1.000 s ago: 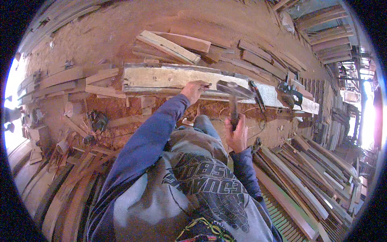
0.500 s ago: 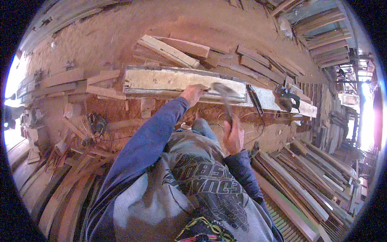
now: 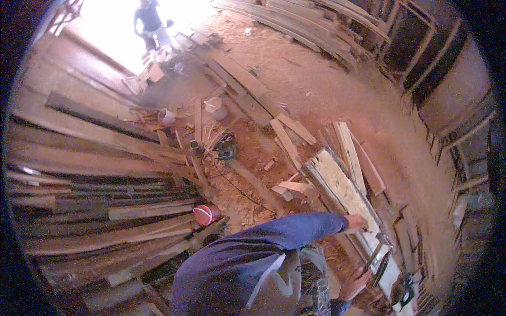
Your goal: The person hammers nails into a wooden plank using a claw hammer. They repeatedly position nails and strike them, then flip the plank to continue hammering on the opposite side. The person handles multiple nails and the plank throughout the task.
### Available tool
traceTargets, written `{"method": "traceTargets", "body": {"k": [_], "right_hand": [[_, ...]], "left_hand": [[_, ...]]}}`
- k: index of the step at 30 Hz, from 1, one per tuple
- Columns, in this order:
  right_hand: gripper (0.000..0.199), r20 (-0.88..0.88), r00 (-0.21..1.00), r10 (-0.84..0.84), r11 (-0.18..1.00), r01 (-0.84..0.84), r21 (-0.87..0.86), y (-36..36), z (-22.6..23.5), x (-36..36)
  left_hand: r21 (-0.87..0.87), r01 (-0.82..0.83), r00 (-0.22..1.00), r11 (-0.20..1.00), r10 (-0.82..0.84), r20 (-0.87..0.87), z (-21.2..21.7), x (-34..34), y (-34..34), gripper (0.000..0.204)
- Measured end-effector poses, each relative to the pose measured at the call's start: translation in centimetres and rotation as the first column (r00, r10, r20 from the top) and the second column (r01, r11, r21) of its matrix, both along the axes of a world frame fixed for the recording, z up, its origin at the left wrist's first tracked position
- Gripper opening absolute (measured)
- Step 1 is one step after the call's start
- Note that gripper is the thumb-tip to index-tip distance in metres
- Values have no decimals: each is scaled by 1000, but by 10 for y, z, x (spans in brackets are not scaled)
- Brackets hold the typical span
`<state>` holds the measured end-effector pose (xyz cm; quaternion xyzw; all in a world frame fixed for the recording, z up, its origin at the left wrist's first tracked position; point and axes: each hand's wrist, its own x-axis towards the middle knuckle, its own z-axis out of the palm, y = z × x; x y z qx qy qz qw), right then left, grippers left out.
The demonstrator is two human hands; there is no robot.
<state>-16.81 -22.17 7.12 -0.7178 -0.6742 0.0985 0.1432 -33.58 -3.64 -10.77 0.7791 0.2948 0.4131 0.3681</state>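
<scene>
A long, pale wooden beam (image 3: 340, 184) runs slantwise through the lower right of the view. Over it is my left hand (image 3: 357, 224), its fingers pinched together, and whatever they hold is too small to make out. My right hand (image 3: 354, 285) is wrapped round the handle of a hammer (image 3: 375, 256). The hammer's head is over the beam, a little nearer than my left fingers. Beyond my right hand a black tool (image 3: 406, 292) rests at the near end of the work surface.
Loose boards (image 3: 348, 150) lie beside the beam. Left of me are stacked planks (image 3: 132, 210) and a red bucket (image 3: 205, 215). A black tool with a cord (image 3: 225, 147) and a pale bucket (image 3: 215, 107) stand on the dirt floor. Another person (image 3: 150, 23) is at the bright opening.
My view has swung left, so the beam now appears at the lower right and the doorway has come in. Both hands remain at the beam, the hammer still in my right.
</scene>
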Motion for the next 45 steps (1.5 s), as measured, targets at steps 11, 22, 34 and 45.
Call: {"method": "traceTargets", "body": {"k": [11, 22, 34, 45], "right_hand": [[50, -50, 998, 39, 983, -47, -178, 2, 1, -8], [50, -55, 998, -34, 999, 35, 31, -1, 18, -19], [53, -7, 999, 54, 998, -53, 24, 1, -8, 21], [44, -88, 994, 61, 983, -45, 177, 0, 1, 9]], "left_hand": [[-288, -62, 995, 956, 38, -87, 10, -8, -10, 20], [-65, -54, 995, 996, 48, -85, 13, -10, -16, 15], [86, -13, 992, 996, 1, 128, 12, -11, -19, 15], [-34, -3, 995, 999, 0, -97, 16, -12, -22, 20]]}}
